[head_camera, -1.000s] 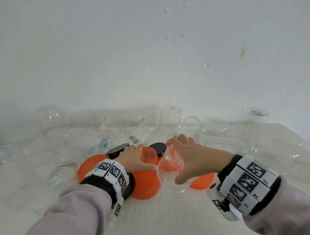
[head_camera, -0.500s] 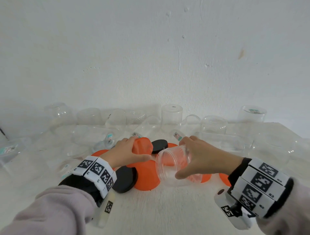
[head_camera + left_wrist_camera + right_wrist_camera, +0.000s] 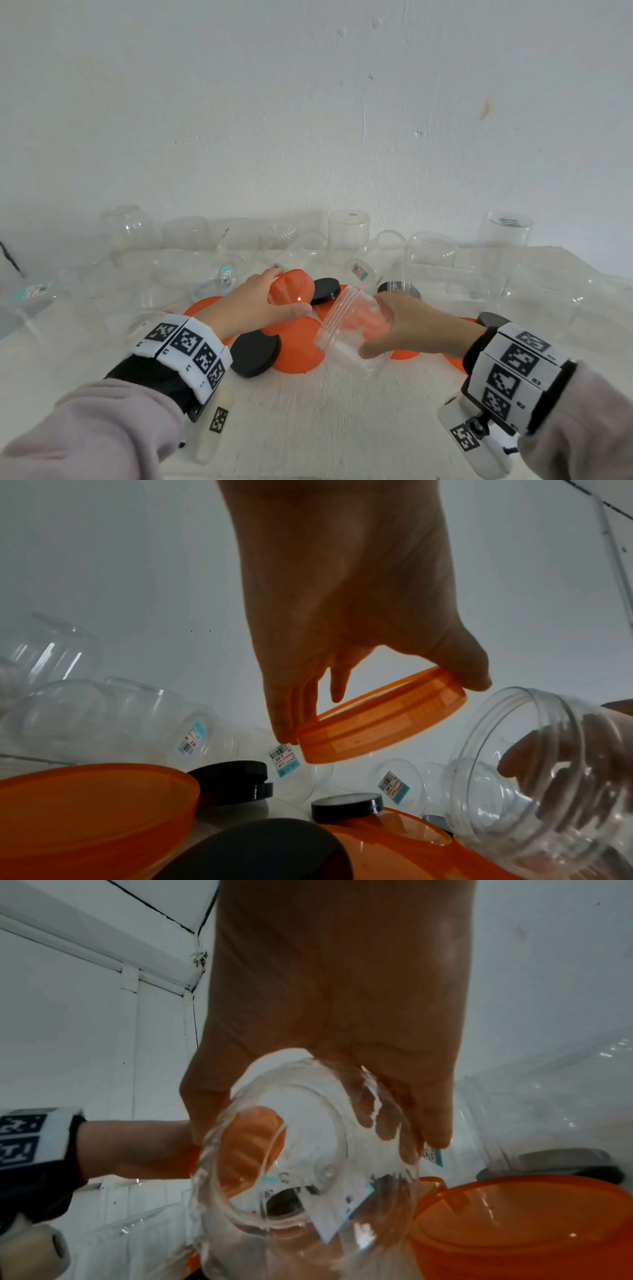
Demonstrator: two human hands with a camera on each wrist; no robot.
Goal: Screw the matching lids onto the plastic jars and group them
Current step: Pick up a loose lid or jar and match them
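My left hand (image 3: 260, 301) grips a small orange lid (image 3: 291, 286) (image 3: 380, 721) by its rim, lifted off the table and tilted, open side toward the right. My right hand (image 3: 407, 325) (image 3: 329, 1053) holds a clear plastic jar (image 3: 352, 325) (image 3: 548, 772) (image 3: 301, 1164) on its side, with the threaded mouth facing left toward the lid. A small gap separates lid and jar mouth. More orange lids (image 3: 298, 346) and black lids (image 3: 255, 349) lie on the white table (image 3: 325, 421) beneath both hands.
Several empty clear jars (image 3: 349, 233) stand or lie along the white wall at the back and on both sides, some with price stickers. A further black lid (image 3: 323, 291) leans just behind the held lid. Bare table surface lies in front of my wrists.
My left hand lifted the small orange lid off the pile and tilted it. My right hand turned the jar so its mouth faces left, bringing it close to the lid.
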